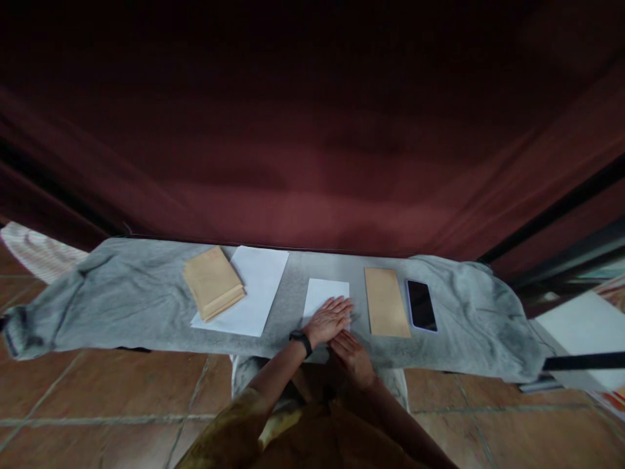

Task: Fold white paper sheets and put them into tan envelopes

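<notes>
A white sheet of paper [325,291], smaller than the sheets at the left and perhaps folded, lies before me on the grey cloth. My left hand [332,319], with a dark band on its wrist, rests flat on this paper, fingers stretched toward the right. Just below it, my right hand [352,357] lies with its fingers extended at the paper's lower edge, the tips partly under the left hand. Neither hand grips anything that I can see. To the right, a brown envelope [387,303] lies flat, apart from both hands.
A stack of brown envelopes [212,280] overlaps white paper sheets [261,283] at the left. Right of the single envelope lies a phone [422,306], screen up. The grey cloth [146,293] covers a narrow table against a dark red panel [312,221]. Tiled floor [122,391] shows below.
</notes>
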Available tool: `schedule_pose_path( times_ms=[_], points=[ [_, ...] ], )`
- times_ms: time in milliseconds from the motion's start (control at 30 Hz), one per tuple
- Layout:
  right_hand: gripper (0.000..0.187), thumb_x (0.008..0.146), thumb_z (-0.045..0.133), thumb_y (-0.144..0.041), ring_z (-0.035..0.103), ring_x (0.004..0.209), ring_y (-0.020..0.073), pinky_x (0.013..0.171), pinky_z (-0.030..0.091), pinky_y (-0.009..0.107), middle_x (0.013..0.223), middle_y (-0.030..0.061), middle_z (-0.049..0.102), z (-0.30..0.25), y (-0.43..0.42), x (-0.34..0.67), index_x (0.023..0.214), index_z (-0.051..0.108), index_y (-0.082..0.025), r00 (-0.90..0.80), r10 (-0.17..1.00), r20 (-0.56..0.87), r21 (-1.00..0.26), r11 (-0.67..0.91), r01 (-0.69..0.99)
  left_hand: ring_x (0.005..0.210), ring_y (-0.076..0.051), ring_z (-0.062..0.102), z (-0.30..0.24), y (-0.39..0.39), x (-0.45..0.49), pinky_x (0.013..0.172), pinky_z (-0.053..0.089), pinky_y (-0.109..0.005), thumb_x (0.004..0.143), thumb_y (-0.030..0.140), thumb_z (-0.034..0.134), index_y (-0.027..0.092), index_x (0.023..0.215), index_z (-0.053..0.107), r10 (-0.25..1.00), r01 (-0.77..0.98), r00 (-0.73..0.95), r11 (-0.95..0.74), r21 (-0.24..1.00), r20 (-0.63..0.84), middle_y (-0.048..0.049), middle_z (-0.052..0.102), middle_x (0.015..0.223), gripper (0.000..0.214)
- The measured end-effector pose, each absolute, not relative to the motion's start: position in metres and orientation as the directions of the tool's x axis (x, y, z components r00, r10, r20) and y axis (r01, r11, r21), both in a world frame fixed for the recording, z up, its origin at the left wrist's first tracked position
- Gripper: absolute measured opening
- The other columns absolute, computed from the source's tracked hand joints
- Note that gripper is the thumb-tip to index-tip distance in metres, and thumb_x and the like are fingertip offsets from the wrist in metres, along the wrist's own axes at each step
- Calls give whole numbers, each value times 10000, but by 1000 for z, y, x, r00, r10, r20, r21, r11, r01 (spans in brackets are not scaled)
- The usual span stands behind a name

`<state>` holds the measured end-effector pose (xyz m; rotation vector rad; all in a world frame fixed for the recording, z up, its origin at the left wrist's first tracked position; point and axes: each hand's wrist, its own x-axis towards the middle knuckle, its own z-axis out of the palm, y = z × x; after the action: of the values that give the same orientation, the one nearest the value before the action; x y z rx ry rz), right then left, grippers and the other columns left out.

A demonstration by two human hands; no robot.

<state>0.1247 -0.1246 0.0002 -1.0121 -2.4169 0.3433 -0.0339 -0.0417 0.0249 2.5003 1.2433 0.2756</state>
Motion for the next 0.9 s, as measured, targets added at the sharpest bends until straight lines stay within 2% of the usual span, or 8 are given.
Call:
schedule_pose_path(
  times_ms=[233,467,667,800,900],
  points=[
    [422,958,488,-137,597,1293,211,1150,456,456,1381,97,654,2,-124,123,1356,608,-215,-585,729,356,-439,683,584,1513,-190,317,17,-2,-37,1257,227,-439,1051,438,316,231,1532,416,864,811,490,-500,303,115,-50,405,1606,533],
    [447,955,469,-132,586,1306,216,1148,461,468,1409,87,635,1,-124,125,1375,598,-218,-587,729,353,-443,683,581,1520,-232,301,15,-4,-55,1257,237,-446,1047,453,284,116,1539,393,934,892,321,-354,280,157,-135,385,1608,606],
    [458,930,463,-89,595,1296,215,1142,474,471,1386,79,653,-9,-125,123,1336,633,-215,-557,731,394,-422,682,597,1499,-233,349,12,-40,-91,1237,297,-466,1048,448,296,145,1523,428,957,911,224,-273,309,187,-123,425,1587,578],
    [454,945,465,-90,607,1280,203,1128,493,445,1376,64,660,-3,-122,117,1335,637,-243,-510,768,389,-454,641,619,1447,-196,436,18,-86,-111,1208,373,-456,1060,379,286,230,1444,536,948,870,232,-302,389,218,-63,515,1534,481],
    [481,952,463,-92,583,1308,200,1139,484,433,1398,54,644,11,-119,108,1380,604,-259,-478,790,384,-478,613,629,1474,-218,397,25,-122,-115,1206,379,-487,1042,376,372,268,1458,515,922,865,260,-354,355,287,-48,480,1562,453]
  ],
)
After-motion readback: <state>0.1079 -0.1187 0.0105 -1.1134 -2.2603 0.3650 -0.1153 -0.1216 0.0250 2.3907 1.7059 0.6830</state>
